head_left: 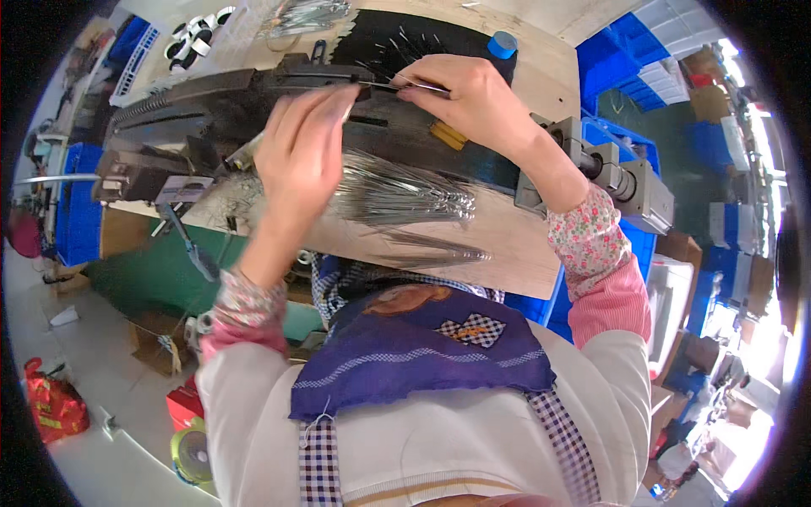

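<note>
My right hand (pixel 475 95) is closed in a pinch on a thin metal rod (pixel 429 86) above a long black machine bed (pixel 253 97). The rod points left toward a small block on the bed. Over the bed's near side, my left hand (pixel 302 156) curves with its fingers together, slightly blurred. Its fingertips are by the left end of the rod; what they hold, if anything, is hidden. Close below both hands, a bundle of thin metal rods (pixel 410 194) lies on the wooden table (pixel 519 245). A smaller bundle of rods (pixel 439 251) is nearer me.
Several short rods lie on a black mat (pixel 372 38) behind the bed, beside a blue cap (pixel 502 45). A yellow piece (pixel 448 135) is under my right wrist. A grey metal motor unit (pixel 629 182) juts out at right. White rings (pixel 194 40) stand back left.
</note>
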